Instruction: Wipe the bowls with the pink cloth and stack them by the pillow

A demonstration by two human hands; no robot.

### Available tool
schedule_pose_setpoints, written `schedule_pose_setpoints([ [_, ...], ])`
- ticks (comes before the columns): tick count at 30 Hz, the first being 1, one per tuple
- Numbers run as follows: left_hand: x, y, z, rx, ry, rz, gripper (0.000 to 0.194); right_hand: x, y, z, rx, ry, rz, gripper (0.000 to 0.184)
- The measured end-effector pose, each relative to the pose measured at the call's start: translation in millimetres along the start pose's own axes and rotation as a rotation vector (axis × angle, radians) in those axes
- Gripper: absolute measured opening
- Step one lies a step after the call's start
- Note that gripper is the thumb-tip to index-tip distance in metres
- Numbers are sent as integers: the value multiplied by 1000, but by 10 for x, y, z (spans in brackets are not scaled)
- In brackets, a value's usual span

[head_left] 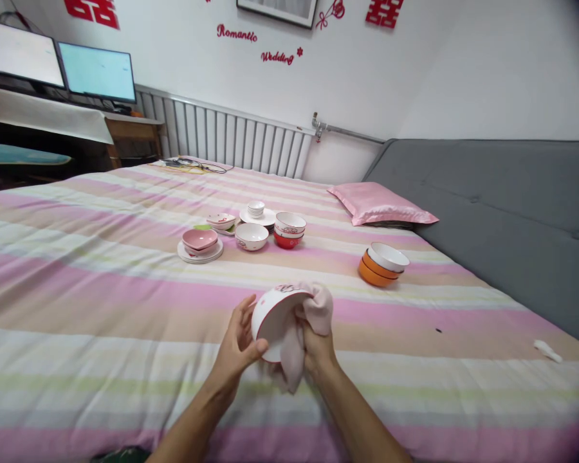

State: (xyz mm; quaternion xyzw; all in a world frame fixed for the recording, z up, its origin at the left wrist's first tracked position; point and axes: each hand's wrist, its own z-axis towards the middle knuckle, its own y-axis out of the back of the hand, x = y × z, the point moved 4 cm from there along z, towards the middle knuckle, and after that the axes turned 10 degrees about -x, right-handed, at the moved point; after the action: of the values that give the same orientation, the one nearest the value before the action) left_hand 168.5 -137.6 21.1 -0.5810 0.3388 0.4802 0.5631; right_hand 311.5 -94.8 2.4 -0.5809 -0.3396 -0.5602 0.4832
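Note:
My left hand [237, 342] grips a white bowl [271, 315] with a red rim and a printed pattern, its thumb over the near edge. The bowl is tilted on its side, its hollow turned toward my right hand [318, 347]. That hand is closed on a pale pink cloth [317, 310], which covers part of the rim and hangs down across the bowl's opening. Some of the right fingers are hidden by the cloth. Both hands are above the striped bedspread [174, 386].
Ahead stand pink bowls on plates [200, 244], a single white bowl [251, 238], white-and-red stacked bowls [289, 230] and small dishes on a plate [256, 211]. Rightward are orange and white stacked bowls [383, 263], a pink pillow [379, 202] and a small white item [547, 351].

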Motion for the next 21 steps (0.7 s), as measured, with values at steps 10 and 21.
schedule_pose_setpoints([
  [10, -58, 30, -22, 171, 74, 365, 55, 536, -76, -1, 506, 245, -244, 38],
  [21, 68, 180, -18, -52, -49, 138, 52, 65, -123, -59, 156, 11, -143, 17],
])
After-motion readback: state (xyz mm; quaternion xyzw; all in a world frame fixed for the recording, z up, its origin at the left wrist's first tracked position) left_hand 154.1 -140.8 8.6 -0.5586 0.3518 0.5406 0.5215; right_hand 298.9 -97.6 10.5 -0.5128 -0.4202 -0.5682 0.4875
